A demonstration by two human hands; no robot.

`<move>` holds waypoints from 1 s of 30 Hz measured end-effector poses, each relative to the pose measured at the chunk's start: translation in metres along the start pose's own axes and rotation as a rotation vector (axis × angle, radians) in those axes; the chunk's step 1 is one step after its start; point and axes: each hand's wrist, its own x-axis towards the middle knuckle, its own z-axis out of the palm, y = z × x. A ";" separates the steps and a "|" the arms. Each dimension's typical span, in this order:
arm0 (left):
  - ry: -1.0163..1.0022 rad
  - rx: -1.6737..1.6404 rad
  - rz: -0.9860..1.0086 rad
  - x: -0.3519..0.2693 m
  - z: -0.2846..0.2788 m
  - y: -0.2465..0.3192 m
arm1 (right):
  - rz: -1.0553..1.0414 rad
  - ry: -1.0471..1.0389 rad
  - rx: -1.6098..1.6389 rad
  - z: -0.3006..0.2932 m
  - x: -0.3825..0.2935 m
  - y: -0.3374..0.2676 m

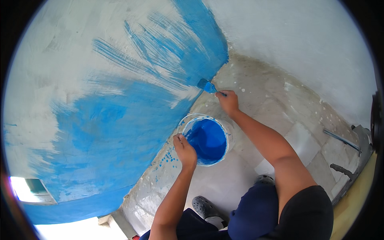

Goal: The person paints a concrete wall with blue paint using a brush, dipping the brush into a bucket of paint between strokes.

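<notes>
My right hand (228, 103) is closed around the handle of a flat paintbrush (207, 86). Blue paint coats the brush, and its bristles are at the bottom of the partly painted wall (126, 120), near the floor line. With my left hand (185, 151) I grip the left rim or wire handle of a white plastic bucket (230, 136); which of the two I cannot tell. Blue paint (210, 141) lies inside the bucket. Streaky blue brush marks run up the wall over its pale surface.
A pale wall (294, 39) meets the painted one at the corner. Blue drips spot the tiled floor (249, 90) beside the bucket. At right stand a metal rod (342, 140) and a dark-handled object (342, 171). My clog (205, 207) is below the bucket. A bright opening (78, 229) shows lower left.
</notes>
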 end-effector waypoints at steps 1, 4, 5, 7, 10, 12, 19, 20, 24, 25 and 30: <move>0.000 0.003 0.010 0.001 0.000 -0.002 | 0.037 0.036 -0.052 0.003 0.000 0.002; 0.012 0.019 0.017 0.003 -0.004 -0.009 | 0.124 0.162 -0.139 0.009 -0.012 -0.009; 0.015 0.019 0.010 0.002 -0.004 -0.007 | 0.166 0.144 -0.153 0.007 -0.013 -0.013; 0.015 0.009 0.009 0.002 -0.002 -0.006 | 0.243 0.120 -0.186 0.001 -0.009 -0.016; 0.000 -0.008 0.019 0.002 0.003 -0.004 | 0.021 0.132 -0.194 0.011 0.004 -0.001; -0.001 -0.006 0.011 0.001 0.001 -0.005 | -0.068 0.050 -0.119 0.015 0.001 -0.008; 0.016 0.011 0.014 0.002 -0.005 -0.007 | -0.198 -0.064 -0.120 -0.030 -0.017 -0.032; 0.022 0.018 0.030 0.004 -0.005 -0.011 | -0.160 -0.016 -0.167 -0.030 -0.013 -0.028; 0.003 0.013 0.030 0.004 0.006 -0.006 | -0.086 0.032 -0.351 -0.023 0.020 -0.004; -0.002 0.010 0.016 0.003 0.006 -0.003 | -0.087 0.000 -0.390 -0.021 0.025 -0.002; 0.013 0.005 -0.024 0.001 -0.006 -0.004 | -0.312 -0.338 -0.272 -0.009 -0.015 -0.031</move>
